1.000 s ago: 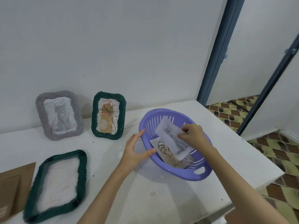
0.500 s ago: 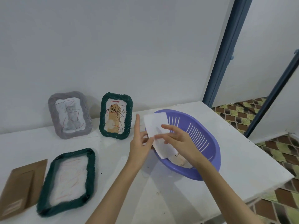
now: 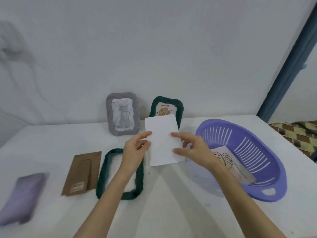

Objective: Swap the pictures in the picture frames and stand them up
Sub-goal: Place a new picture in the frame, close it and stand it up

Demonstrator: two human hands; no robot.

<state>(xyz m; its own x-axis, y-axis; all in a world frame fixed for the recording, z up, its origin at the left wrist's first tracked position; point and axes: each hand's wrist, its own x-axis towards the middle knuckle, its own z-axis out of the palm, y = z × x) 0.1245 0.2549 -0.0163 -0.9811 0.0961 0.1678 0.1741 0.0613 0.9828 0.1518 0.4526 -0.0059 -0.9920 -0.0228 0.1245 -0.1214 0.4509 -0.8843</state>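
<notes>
While both hands pinch its side edges, the blank white rectangular paper (image 3: 162, 141) is held above the white table (image 3: 51, 143): left hand (image 3: 135, 152) and right hand (image 3: 195, 150). Left of it lies the braided green frame (image 3: 103, 176); right sits the slotted purple plastic basket (image 3: 267, 169).

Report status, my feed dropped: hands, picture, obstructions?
Left hand and right hand both pinch the white picture, blank side up. Empty green frame flat below. Nothing in the way.
</notes>
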